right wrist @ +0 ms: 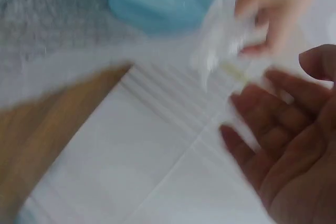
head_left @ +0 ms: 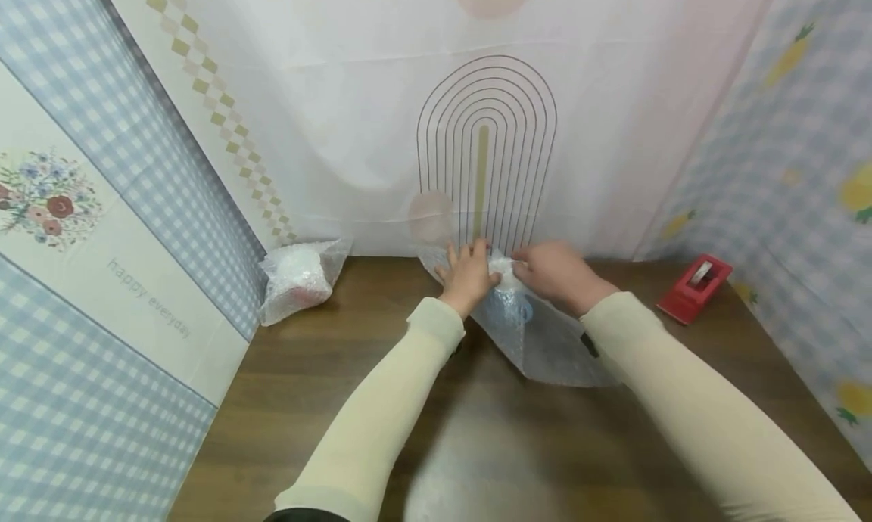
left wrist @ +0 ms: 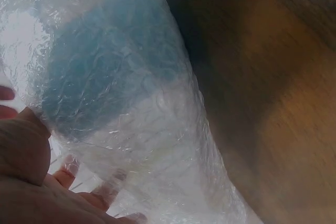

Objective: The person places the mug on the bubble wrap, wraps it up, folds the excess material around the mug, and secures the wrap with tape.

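A light-blue object point(head_left: 507, 308) lies inside a sheet of clear bubble wrap point(head_left: 555, 348) at the back of the table; its kind is blurred by the wrap, though a loop shows at its side. My left hand point(head_left: 466, 276) holds the bunched wrap at the object's far end. Through the film point(left wrist: 173, 145) in the left wrist view, some of its fingers show behind the sheet, with the thumb in front. Close by on the other side is my right hand point(right wrist: 289, 135), its fingers loosely bent and apart from the wrap in the right wrist view.
Another bubble-wrapped bundle point(head_left: 300, 276), whitish with some red inside, sits at the table's back left corner. A red tape dispenser point(head_left: 695, 287) stands at the back right. Patterned cloths point(head_left: 354, 128) border the wooden table point(head_left: 306, 401) at the back and sides.
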Available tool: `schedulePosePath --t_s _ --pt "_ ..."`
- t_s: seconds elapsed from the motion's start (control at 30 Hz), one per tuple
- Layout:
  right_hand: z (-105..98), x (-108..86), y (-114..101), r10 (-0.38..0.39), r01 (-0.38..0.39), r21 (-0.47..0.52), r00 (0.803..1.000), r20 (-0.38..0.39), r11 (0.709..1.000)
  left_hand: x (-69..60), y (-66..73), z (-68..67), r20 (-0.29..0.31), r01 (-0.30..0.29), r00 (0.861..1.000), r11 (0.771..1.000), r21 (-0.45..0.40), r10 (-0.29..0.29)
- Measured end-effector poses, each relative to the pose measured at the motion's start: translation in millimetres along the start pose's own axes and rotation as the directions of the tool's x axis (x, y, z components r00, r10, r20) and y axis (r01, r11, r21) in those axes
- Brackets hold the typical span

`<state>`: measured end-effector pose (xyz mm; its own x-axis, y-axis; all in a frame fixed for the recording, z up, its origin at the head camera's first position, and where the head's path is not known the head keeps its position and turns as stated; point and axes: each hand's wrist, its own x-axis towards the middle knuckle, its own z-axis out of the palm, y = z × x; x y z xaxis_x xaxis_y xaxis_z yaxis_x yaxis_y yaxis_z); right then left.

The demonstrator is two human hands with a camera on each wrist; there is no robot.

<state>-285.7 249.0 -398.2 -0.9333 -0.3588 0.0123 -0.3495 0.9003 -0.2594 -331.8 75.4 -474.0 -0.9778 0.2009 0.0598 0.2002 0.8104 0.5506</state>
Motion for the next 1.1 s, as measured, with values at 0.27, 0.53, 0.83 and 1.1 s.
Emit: schedulePosePath --t_s 0.27,0.53,0.83,1.1 --pt "43.0 -1.4 -4.8 0.085 -0.084 -0.118 0.996 0.010 0.990 -4.8 -1.5 16.0 -0.004 0.027 1.000 0.998 -0.060 -0.027" --pt "42.8 9.7 0.0 0.052 -0.051 -0.085 0.999 0.005 0.995 -2.2 -40.0 1.5 -0.191 0.212 0.933 0.895 -0.392 -0.305" --pt "28.5 16.1 6.8 0.100 -0.100 -0.021 0.994 0.036 0.995 -5.3 -80.1 -28.2 0.401 0.460 0.886 0.322 -0.828 -0.234" --pt "36.3 17.3 9.9 0.094 -0.097 0.052 0.994 0.048 0.994 -7.5 -84.8 -21.8 0.502 0.518 0.856 0.205 -0.831 -0.126"
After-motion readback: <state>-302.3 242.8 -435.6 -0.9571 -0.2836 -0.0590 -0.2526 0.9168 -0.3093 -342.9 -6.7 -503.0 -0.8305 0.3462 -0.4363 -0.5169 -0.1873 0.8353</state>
